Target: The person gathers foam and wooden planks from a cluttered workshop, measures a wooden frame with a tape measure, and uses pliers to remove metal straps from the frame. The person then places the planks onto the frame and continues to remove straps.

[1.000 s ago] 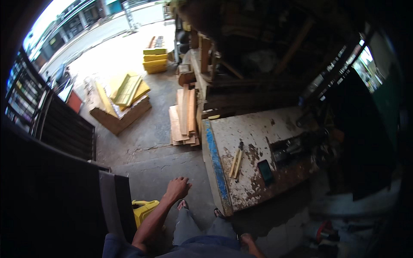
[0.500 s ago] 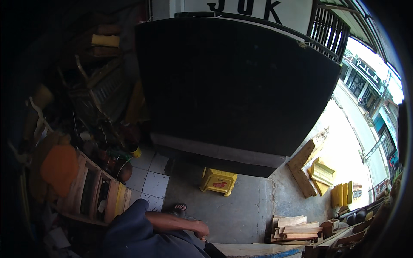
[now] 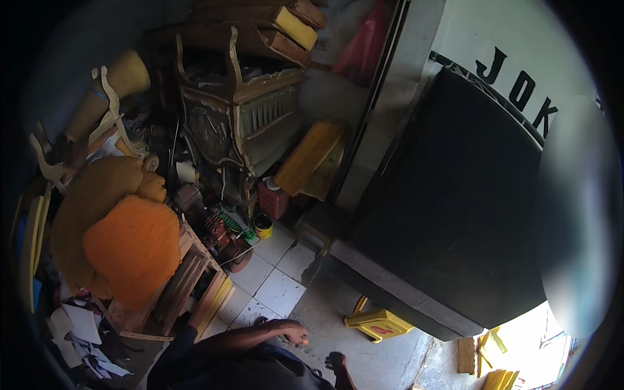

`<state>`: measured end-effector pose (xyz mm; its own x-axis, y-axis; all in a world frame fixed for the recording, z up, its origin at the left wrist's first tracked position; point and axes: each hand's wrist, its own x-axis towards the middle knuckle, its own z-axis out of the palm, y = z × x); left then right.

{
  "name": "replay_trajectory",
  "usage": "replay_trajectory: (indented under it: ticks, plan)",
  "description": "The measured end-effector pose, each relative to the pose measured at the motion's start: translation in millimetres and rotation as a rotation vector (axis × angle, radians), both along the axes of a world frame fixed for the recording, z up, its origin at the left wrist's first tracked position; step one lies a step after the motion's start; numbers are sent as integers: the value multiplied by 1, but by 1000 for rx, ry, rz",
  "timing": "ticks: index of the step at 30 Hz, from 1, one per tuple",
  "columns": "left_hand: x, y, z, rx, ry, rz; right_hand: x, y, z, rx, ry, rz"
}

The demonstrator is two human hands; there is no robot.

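Note:
My left hand point(image 3: 294, 333) reaches out from the lower left on a bare forearm. Its fingers are loosely curled and it holds nothing. It hangs above the grey concrete floor point(image 3: 383, 361), beside white floor tiles point(image 3: 276, 286). The closest object is a low yellow plastic stool point(image 3: 380, 324), a short way to its right. A dark shape at the bottom edge point(image 3: 338, 365) may be my right hand, but it is too dark to tell. My dark clothing fills the bottom middle.
A large black panel point(image 3: 455, 214) leans along the right. At left stand orange foam cushions point(image 3: 133, 250) on a wooden frame point(image 3: 188, 289), a carved wooden chair frame point(image 3: 237, 114), a red jerrycan point(image 3: 273, 198), a small yellow can point(image 3: 263, 225) and loose papers point(image 3: 78, 331).
The view has swung from a workbench and yard round to the cluttered corner with cushions and furniture. My left arm stays stretched out low in the picture; the yellow stool now lies to its right.

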<state>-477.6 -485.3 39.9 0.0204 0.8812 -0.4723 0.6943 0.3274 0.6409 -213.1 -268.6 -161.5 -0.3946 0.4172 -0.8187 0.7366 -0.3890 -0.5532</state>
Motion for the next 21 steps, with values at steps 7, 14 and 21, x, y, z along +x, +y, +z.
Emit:
replay_trajectory:
  ticks: [7,14,21]
  plan:
    - [-175,-94,42,150,47,631,-326,-47,164,87,426,394]
    - [-241,-152,11,281,-12,1176,-652,31,158,186,690,538]
    - [-278,-112,-33,-177,-88,1304,-946,154,71,658,387,211]
